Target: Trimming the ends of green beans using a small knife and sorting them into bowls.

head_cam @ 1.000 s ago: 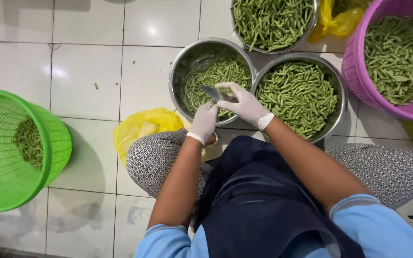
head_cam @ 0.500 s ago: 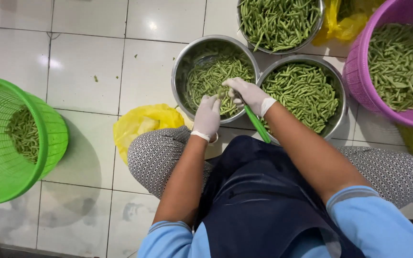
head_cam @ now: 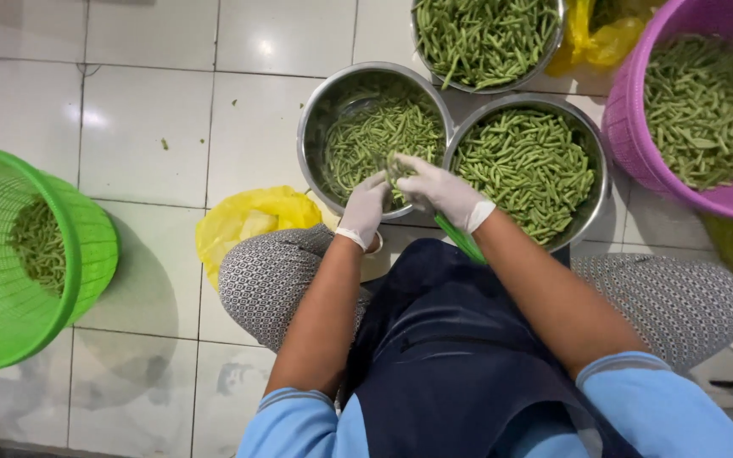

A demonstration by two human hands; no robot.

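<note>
Just beans between both grips.

The scene is evenly and brightly lit from overhead. Small specular reflections are seen on the glossy white floor tiles near the upper centre of the frame, and a bright glint is carried along the rim of the steel bowl there. A soft, diffuse shadow is cast to the right of the green basket at the left, and a second faint shadow is thrown on the tiles below it. Focus is held sharply across the centre; slight softening and mild motion blur are noted at the gloved hands. Wide-angle stretching is visible toward the lower corners, where the blue sleeves are enlarged. Colours are rendered saturated, without clipping.
</note>
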